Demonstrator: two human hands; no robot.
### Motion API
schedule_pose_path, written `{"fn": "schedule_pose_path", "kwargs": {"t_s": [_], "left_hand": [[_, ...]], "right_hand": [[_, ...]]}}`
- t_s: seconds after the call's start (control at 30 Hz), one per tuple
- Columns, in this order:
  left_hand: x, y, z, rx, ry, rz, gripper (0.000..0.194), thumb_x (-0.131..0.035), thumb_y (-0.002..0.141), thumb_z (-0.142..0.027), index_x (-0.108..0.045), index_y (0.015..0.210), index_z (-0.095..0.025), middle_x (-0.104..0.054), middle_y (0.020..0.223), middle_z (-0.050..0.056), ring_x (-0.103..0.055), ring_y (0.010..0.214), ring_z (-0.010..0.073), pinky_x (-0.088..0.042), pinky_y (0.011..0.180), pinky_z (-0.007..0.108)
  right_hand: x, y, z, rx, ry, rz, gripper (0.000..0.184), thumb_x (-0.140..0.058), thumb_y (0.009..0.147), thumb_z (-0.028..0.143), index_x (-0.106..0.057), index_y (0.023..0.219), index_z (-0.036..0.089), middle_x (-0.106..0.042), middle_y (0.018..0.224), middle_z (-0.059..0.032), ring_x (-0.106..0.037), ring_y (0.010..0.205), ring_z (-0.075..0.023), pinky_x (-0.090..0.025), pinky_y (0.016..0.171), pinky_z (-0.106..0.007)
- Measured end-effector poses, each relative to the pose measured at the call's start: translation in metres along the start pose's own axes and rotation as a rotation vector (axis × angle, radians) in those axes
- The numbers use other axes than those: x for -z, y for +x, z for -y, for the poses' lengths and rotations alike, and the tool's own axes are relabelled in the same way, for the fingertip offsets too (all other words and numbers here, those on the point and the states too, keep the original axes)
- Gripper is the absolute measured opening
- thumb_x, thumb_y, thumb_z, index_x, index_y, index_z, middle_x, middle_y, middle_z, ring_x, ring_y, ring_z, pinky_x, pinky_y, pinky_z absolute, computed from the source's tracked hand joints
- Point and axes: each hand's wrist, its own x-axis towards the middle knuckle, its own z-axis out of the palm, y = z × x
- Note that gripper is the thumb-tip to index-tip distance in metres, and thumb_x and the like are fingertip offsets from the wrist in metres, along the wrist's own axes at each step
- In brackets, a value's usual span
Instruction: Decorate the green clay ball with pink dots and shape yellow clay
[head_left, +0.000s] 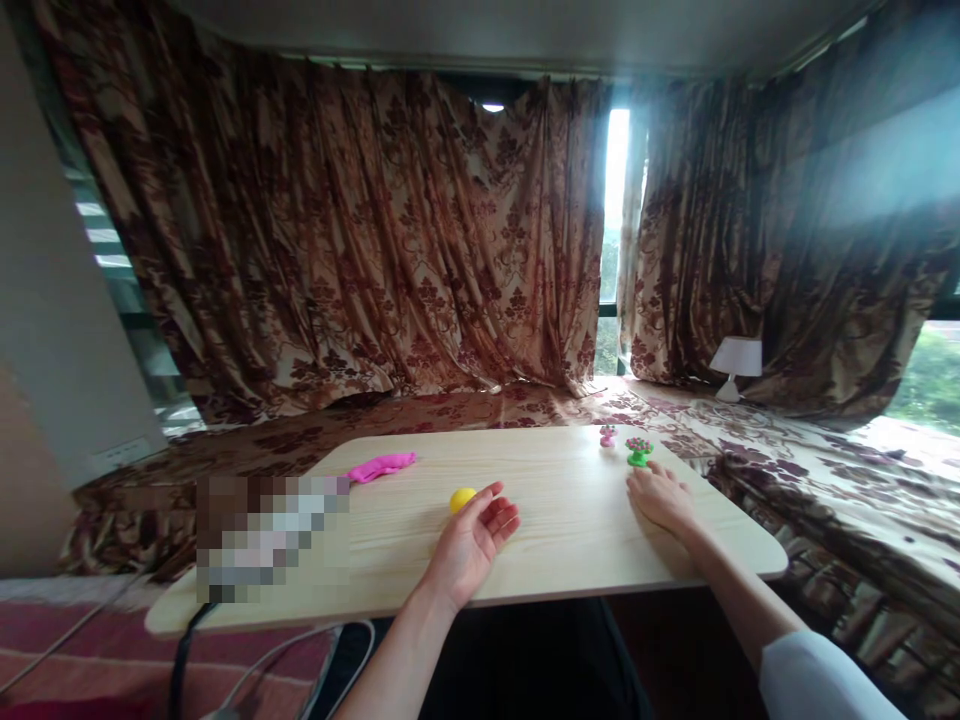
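Observation:
My left hand [474,545] is over the middle of the table, palm turned sideways, with its fingers loosely bent and apart and nothing in them. Just beyond its thumb side is a yellow round object [461,498], partly hidden by the hand. To the right, my right hand [661,498] rests low on the tabletop, back upward and fingers spread. Its fingertips are right at the base of a green toy with a dotted, mushroom-like top [639,450]; whether they touch is unclear. A similar pink toy [607,436] stands behind it to the left.
A pink crumpled piece [382,466] lies at the table's far left. Beside it is a blurred-out object [274,540] with a black cable [181,655]. The light wooden table [555,560] has rounded corners. A small white lamp [735,362] stands behind on the window ledge.

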Motion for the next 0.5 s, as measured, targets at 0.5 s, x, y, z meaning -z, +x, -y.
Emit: {"fn": "schedule_pose_path", "kwargs": {"t_s": [0.5], "left_hand": [[-0.003, -0.002, -0.001, -0.002, 0.006, -0.001, 0.024, -0.058, 0.079, -0.017, -0.058, 0.102, -0.013, -0.065, 0.080, 0.007, -0.064, 0.078, 0.0155, -0.052, 0.078, 0.032]], "right_hand": [[-0.005, 0.023, 0.010, -0.029, -0.067, 0.082, 0.052, -0.025, 0.085, 0.050, -0.053, 0.114, 0.017, -0.043, 0.124, -0.0179, -0.037, 0.116, -0.0330, -0.029, 0.089, -0.053]]}}
